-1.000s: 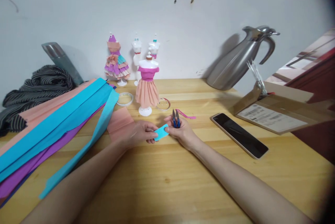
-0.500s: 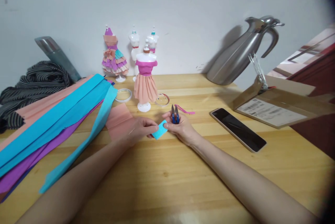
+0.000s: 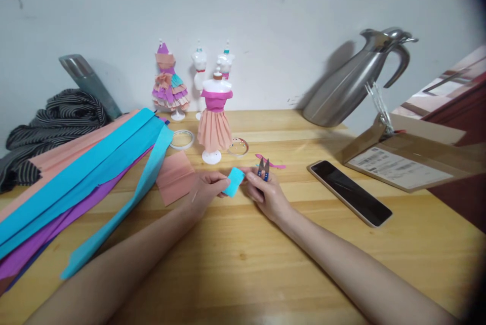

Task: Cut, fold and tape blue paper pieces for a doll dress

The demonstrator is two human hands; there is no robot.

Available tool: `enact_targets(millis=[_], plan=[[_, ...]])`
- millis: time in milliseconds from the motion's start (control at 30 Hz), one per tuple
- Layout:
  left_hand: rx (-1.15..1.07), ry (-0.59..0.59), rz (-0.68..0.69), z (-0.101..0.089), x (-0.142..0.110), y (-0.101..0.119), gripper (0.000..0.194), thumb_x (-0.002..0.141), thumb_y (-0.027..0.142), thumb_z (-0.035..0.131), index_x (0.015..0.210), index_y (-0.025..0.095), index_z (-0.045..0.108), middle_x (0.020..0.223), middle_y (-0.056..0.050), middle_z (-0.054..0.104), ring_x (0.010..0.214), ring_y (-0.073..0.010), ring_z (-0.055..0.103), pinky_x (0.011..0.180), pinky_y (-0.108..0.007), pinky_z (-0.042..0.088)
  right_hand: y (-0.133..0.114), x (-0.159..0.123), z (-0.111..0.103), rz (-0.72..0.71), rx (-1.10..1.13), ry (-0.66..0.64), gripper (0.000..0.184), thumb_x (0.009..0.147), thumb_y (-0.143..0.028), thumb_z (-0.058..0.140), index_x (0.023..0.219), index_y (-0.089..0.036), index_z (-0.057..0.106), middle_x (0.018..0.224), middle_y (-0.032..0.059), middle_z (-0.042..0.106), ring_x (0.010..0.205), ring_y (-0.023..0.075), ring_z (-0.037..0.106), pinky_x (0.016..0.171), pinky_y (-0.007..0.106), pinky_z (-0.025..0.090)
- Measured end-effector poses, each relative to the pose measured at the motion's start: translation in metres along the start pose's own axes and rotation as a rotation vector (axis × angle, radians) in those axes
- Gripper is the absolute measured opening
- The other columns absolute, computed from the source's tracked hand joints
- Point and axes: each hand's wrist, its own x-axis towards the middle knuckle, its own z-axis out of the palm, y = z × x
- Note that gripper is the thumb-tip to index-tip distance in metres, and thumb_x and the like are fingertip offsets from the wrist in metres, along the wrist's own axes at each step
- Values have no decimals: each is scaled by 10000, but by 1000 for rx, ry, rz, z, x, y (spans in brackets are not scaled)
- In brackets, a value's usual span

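A: how far along is it?

B: the front mannequin [image 3: 211, 157] has a magenta top [image 3: 215, 102] and peach skirt [image 3: 214, 132] on, so those look done. The blue piece [image 3: 234, 182] is loose over the bench [image 3: 243, 264], pinched by the left hand [image 3: 208, 186]; right hand [image 3: 270, 194] grips snips [image 3: 260, 168]. Probably unfinished imo.

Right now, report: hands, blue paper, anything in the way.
Left hand pinching blue paper. Right hand holding snips, blades apart. Nothing visibly in the way; nearest dress form stands beyond both hands.
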Motion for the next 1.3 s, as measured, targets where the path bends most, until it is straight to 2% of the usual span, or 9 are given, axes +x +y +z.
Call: enact_targets(millis=[67,167,333,600,767,833,1067,1200,1300], plan=[[-26,45,27,3,-2,-2,186,666,328,672,632,148,699,570,2,639,563,-112,538,577,-233,430,2,-2,3,11,-11,-26,351,697,-465,736,671,-170,549,350,-113,310,351,40,169,415,258,76],[-54,89,47,8,-4,-5,179,683,323,662,629,156,699,597,4,649,590,-115,547,603,-239,448,3,-3,6,42,-18,-42,377,666,-440,772,645,-174,505,403,-107,322,384,38,194,424,253,86],[-33,51,64,13,-6,-8,147,683,285,647,643,161,716,586,11,634,582,-113,529,588,-234,444,5,-1,6,113,-29,-2,399,578,-372,832,626,-174,489,460,-96,349,407,25,200,423,233,85],[-3,25,44,13,-7,-5,173,677,291,633,656,145,722,573,14,625,550,-90,513,564,-210,426,6,-3,9,88,6,116,351,525,-303,842,649,-167,543,465,-89,420,401,28,249,407,203,145],[38,5,-16,12,-5,-6,135,669,241,620,629,138,696,556,12,629,539,-91,544,565,-205,440,8,-6,8,-38,-136,122,285,581,-319,803,675,-176,574,562,-48,531,499,88,433,486,228,355],[38,-1,-44,12,-4,-6,137,686,228,606,621,137,684,547,11,631,530,-89,552,560,-201,444,7,-6,7,-93,-212,105,242,616,-315,776,683,-178,588,594,-38,548,540,105,467,539,249,398],[37,3,-92,12,-4,-1,159,717,204,580,592,136,651,503,15,614,483,-82,553,520,-187,439,-1,-7,5,-315,-485,40,121,720,-238,679,644,-178,607,597,-36,467,555,104,427,526,237,357],[35,-6,-97,10,-3,-1,173,713,213,586,570,134,645,480,13,606,468,-83,548,512,-187,438,-4,-7,1,-488,-586,-52,54,764,-191,644,711,-185,655,665,0,547,624,130,507,567,253,408],[17,-34,-73,7,-3,-2,169,696,234,599,576,130,657,483,8,613,465,-80,539,512,-185,433,-4,-6,-4,-554,-632,-109,48,784,-176,639,748,-192,667,707,20,586,656,142,548,591,267,442]])
